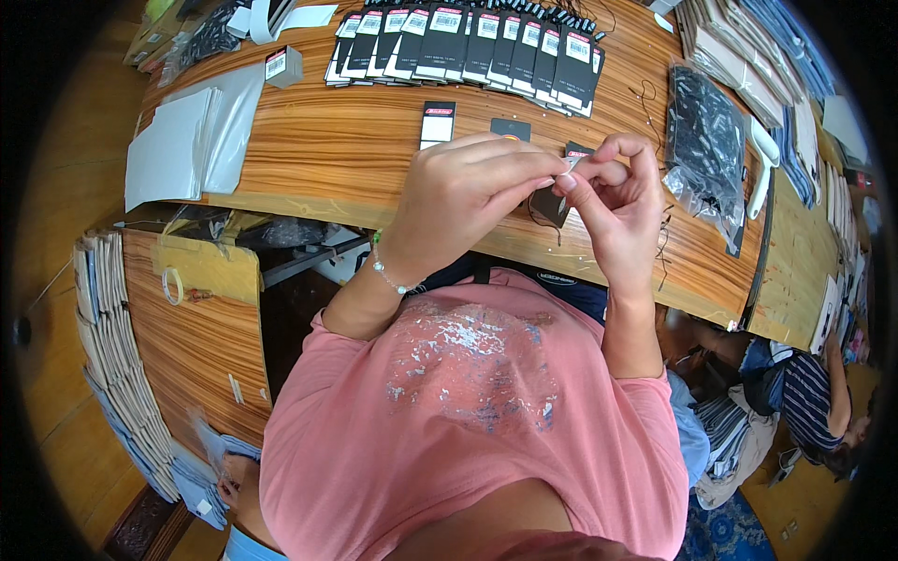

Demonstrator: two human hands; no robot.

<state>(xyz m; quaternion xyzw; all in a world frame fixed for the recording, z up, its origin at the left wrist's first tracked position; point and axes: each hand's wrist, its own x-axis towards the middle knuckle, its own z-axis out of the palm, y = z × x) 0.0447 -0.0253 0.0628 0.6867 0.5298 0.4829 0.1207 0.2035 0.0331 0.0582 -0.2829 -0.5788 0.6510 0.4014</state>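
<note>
My left hand (pixel 468 187) and my right hand (pixel 613 192) meet fingertip to fingertip above the front of the wooden table. Thumbs and forefingers pinch at a small whitish piece (pixel 572 162), too small to name. Just below the fingertips shows a black hang tag (pixel 550 208) with a dark cord; whether it is held or lies on the table I cannot tell. Beyond the hands lie a black-and-white tag (pixel 438 122) and another black tag (pixel 510 127), partly covered by my left hand. Part of a red-marked tag (pixel 578 150) shows behind my right fingers.
An overlapping row of black hang tags (pixel 468 45) lies along the back of the table (pixel 309 140). White sheets and plastic bags (pixel 192 140) and a small box (pixel 283 67) are left. A bag of black items (pixel 703 136) and a white handheld tool (pixel 762 164) are right. Folded garments (pixel 734 56) are stacked beyond.
</note>
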